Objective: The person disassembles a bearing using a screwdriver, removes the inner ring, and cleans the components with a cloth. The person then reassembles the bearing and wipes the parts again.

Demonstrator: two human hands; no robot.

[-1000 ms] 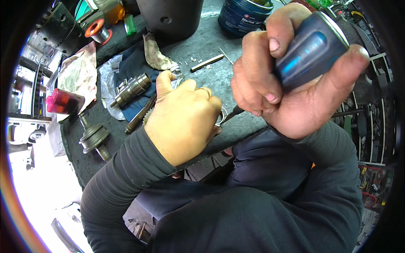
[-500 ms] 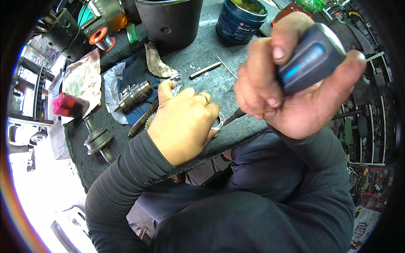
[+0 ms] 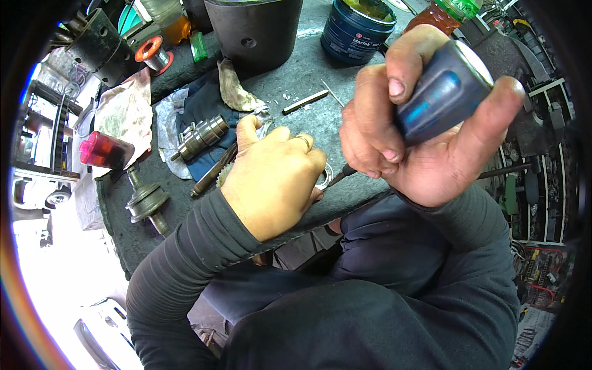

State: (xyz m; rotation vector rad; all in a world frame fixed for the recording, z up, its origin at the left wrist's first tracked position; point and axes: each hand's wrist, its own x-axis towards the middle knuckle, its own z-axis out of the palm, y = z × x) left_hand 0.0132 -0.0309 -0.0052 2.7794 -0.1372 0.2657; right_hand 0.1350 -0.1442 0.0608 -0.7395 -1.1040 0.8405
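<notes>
Gripping the thick dark handle [image 3: 441, 92] of a tool, your right hand [image 3: 419, 157] has its fingers curled firmly around it, while the thumb stands out away from it. The handle's long axis slants from its flat end, up and to the right, down to the left, and the narrow dark shaft [image 3: 349, 170] runs on along that line. Its tip meets the right edge of a bright metal ring [image 3: 328, 179], or sits just beside it; you cannot tell which from this view.

That ring lies down and to the left of your right hand, at the bench's near edge. Your left hand [image 3: 274, 179] is the nearer one, back upward, covering the ring's left side. Its fingertips are mostly hidden, so you cannot tell how tightly it pinches, or what.

Just left of it, a toothed edge [image 3: 226, 174] shows beside a slim metal rod [image 3: 213, 172]. Farther out on the dark bench [image 3: 364, 192] are a stepped metal cylinder [image 3: 202, 137] and a short bar [image 3: 305, 102], both apart from your hands.
</notes>
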